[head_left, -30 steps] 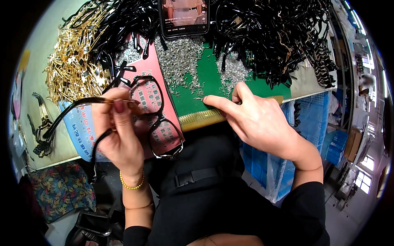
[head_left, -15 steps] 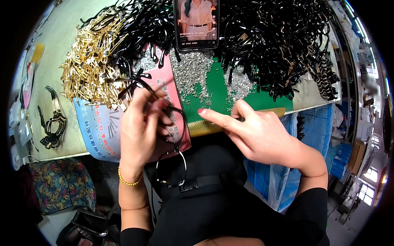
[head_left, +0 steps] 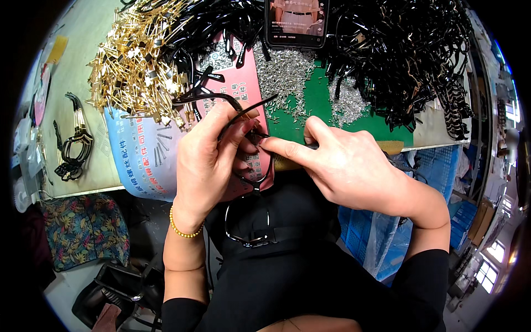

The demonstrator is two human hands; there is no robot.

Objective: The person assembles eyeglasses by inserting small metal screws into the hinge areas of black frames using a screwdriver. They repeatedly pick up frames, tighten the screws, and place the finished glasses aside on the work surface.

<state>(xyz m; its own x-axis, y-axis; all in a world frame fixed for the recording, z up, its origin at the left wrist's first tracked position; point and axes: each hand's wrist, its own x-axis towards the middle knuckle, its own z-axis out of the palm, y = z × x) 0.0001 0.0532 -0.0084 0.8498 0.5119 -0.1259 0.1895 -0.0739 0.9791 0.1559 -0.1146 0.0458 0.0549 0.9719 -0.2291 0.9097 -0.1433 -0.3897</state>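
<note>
Beyond, silver screws [head_left: 285, 72] and black temples [head_left: 404, 61]; left grip [head_left: 206, 157] firm around glasses [head_left: 256, 189], right grip [head_left: 354, 166] impossible to tell.

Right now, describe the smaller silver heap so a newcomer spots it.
Start at the green mat, right of the pink sheet. The smaller silver heap lies on it, beside the large black pile. Green mat shows between it and the larger silver heap on its left.

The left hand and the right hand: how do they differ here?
The left hand grips an eyeglass frame between thumb and fingers; the right hand reaches its index finger to the left hand's fingertips, its thumb bent.
The left hand has a yellow bead bracelet at its wrist; the right hand's wrist has none.
Both are ungloved.
</note>
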